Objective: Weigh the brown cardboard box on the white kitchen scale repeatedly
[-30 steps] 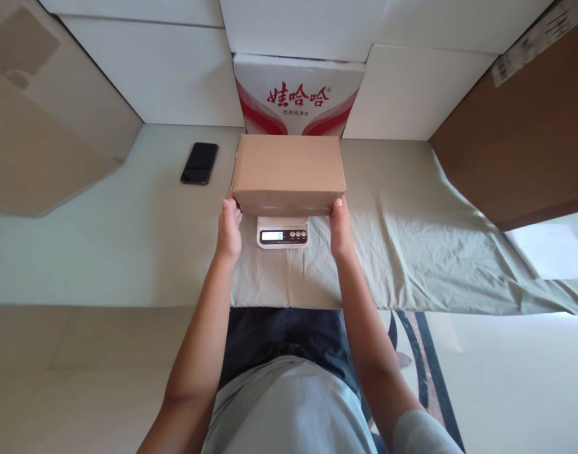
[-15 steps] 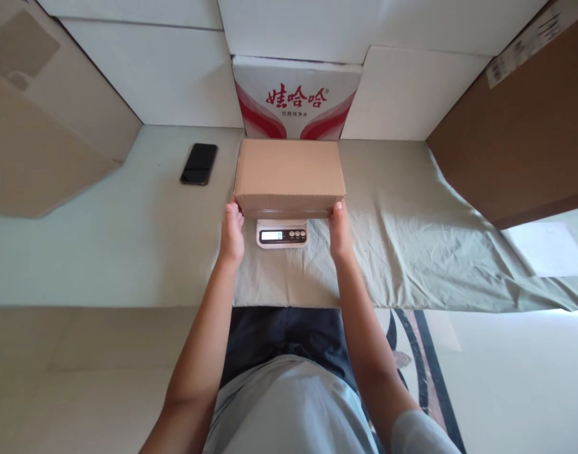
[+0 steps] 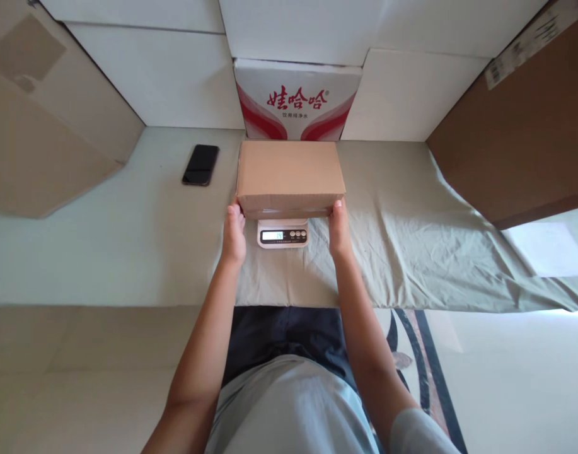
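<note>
— While both hands are up at it, where exactly does that plain brown rectangular cardboard box (image 3: 289,171) sit?

— On the small white digital kitchen scale (image 3: 283,232), whose display and round buttons stick out from under the box's near side. The scale stands on the wrinkled grey-green cloth (image 3: 411,252) over the pale tabletop (image 3: 104,239), about midway between the near and far edges.

— And the hands?

— The left hand (image 3: 234,233) is cupped against the box's near left corner, thumb up at the lower edge, fingers pressed to the side. The right hand (image 3: 340,228) does the same at the near right corner. Both grip the box between them; whether it rests fully on the scale I cannot tell, though the display shows digits too small to read.

— What lies around it?

— Just behind the box, at the far edge, stands a white carton with red swirls and red characters (image 3: 298,101), flanked by plain white cartons (image 3: 166,75). A black smartphone (image 3: 200,164) lies flat to the left of the box, near the far edge, apart from it. A big tan cardboard box (image 3: 38,132) fills the far left corner, and a dark brown cardboard box with a label (image 3: 520,139) leans over the far right corner.
</note>
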Demonstrator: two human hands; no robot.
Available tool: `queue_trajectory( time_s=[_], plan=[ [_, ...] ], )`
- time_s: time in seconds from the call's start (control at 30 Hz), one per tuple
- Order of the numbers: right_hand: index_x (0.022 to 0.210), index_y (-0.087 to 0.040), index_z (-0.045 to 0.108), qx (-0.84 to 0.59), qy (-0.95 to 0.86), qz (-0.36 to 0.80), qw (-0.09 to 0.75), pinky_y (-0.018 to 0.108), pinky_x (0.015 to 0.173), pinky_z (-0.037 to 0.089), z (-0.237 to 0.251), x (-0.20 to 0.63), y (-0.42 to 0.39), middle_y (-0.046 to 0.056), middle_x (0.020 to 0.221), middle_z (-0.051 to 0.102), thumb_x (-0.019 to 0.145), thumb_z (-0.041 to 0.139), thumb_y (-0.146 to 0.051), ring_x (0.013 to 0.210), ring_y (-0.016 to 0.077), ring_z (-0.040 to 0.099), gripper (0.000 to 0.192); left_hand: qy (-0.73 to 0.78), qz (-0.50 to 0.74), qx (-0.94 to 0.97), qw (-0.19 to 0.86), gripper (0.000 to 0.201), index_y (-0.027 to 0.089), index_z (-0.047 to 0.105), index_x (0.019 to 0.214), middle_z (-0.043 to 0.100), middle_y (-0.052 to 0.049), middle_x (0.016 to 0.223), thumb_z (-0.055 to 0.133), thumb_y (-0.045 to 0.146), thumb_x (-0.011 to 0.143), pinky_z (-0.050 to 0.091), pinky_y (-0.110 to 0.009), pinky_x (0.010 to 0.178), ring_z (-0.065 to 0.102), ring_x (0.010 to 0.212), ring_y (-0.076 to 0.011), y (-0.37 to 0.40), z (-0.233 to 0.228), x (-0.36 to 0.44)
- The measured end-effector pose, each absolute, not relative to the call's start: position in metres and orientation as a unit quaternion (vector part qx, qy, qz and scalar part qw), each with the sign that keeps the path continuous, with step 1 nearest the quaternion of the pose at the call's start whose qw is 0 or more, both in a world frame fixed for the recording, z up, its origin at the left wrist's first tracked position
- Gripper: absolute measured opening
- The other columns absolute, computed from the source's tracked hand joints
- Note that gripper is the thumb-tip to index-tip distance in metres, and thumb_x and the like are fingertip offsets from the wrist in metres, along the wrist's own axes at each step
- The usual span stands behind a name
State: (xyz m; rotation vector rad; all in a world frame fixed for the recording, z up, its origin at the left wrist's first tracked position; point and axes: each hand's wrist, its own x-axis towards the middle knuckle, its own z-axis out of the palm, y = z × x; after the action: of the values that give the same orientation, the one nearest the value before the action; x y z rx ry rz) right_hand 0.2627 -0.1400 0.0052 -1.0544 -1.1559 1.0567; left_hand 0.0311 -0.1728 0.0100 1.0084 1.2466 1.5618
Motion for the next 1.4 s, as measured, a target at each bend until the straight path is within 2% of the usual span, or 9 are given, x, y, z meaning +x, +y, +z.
queue_trajectory(
  time_s=[0.13,0.27,0.37,0.5,0.77,0.97,1.23,1.4],
  plan=[
    [0.155,-0.042,0.048,-0.448,-0.497,0.454,0.589,0.055,0.138,0.022,0.004,0.263,-0.14,-0.006,0.168,0.046,0.099,0.042,-0.074,0.165,0.0254,0.03,0.065,0.503,0.628,0.401,0.438,0.103,0.027,0.058,0.15,0.042,-0.011,0.171,0.039,0.098,0.078,0.022,-0.047,0.134,0.033,0.162,-0.0323,-0.172,0.01,0.031],
    [0.158,-0.043,0.043,-0.427,-0.519,0.443,0.594,0.053,0.14,0.017,0.006,0.265,-0.142,-0.01,0.174,0.036,0.1,0.039,-0.072,0.168,0.0231,0.02,0.064,0.492,0.637,0.415,0.425,0.098,0.031,0.049,0.158,0.031,-0.005,0.176,0.037,0.094,0.084,0.018,-0.042,0.136,0.024,0.166,-0.0258,-0.172,0.011,0.028],
    [0.162,-0.042,0.036,-0.436,-0.507,0.448,0.593,0.053,0.141,0.012,0.005,0.269,-0.143,-0.01,0.177,0.028,0.099,0.04,-0.074,0.169,0.0223,0.014,0.071,0.494,0.64,0.414,0.419,0.099,0.033,0.043,0.161,0.025,-0.003,0.178,0.036,0.094,0.084,0.016,-0.039,0.136,0.019,0.166,-0.0231,-0.173,0.012,0.023],
    [0.166,-0.036,0.027,-0.439,-0.472,0.47,0.603,0.051,0.141,0.01,0.002,0.276,-0.142,-0.003,0.178,0.025,0.096,0.042,-0.077,0.169,0.0218,0.018,0.083,0.505,0.638,0.408,0.415,0.1,0.032,0.039,0.163,0.02,-0.003,0.179,0.034,0.093,0.085,0.012,-0.039,0.137,0.015,0.167,-0.0207,-0.175,0.009,0.017],
    [0.167,-0.03,0.024,-0.447,-0.45,0.484,0.602,0.049,0.141,0.012,0.007,0.279,-0.148,0.002,0.18,0.021,0.093,0.043,-0.079,0.169,0.0217,0.018,0.091,0.503,0.639,0.412,0.411,0.095,0.03,0.037,0.164,0.018,-0.004,0.18,0.03,0.089,0.09,0.01,-0.04,0.137,0.013,0.167,-0.0202,-0.178,0.005,0.014],
    [0.166,-0.033,0.028,-0.445,-0.448,0.485,0.605,0.052,0.141,0.013,0.006,0.279,-0.151,0.0,0.179,0.023,0.094,0.043,-0.078,0.168,0.023,0.019,0.086,0.511,0.632,0.403,0.42,0.099,0.031,0.038,0.164,0.019,-0.004,0.179,0.03,0.092,0.087,0.011,-0.041,0.137,0.014,0.167,-0.0206,-0.179,0.004,0.015],
    [0.164,-0.036,0.032,-0.44,-0.458,0.481,0.604,0.051,0.141,0.015,0.005,0.279,-0.151,-0.003,0.178,0.028,0.094,0.043,-0.079,0.167,0.0215,0.023,0.083,0.511,0.634,0.396,0.425,0.109,0.025,0.034,0.166,0.019,-0.007,0.179,0.031,0.095,0.082,0.013,-0.038,0.136,0.016,0.167,-0.0199,-0.18,0.006,0.017],
    [0.164,-0.038,0.033,-0.437,-0.463,0.483,0.601,0.055,0.14,0.015,0.005,0.278,-0.15,-0.003,0.177,0.03,0.095,0.043,-0.078,0.167,0.0241,0.024,0.081,0.5,0.638,0.398,0.43,0.111,0.022,0.032,0.167,0.019,-0.009,0.178,0.033,0.095,0.083,0.014,-0.038,0.136,0.018,0.167,-0.0209,-0.179,0.008,0.018]
  ],
)
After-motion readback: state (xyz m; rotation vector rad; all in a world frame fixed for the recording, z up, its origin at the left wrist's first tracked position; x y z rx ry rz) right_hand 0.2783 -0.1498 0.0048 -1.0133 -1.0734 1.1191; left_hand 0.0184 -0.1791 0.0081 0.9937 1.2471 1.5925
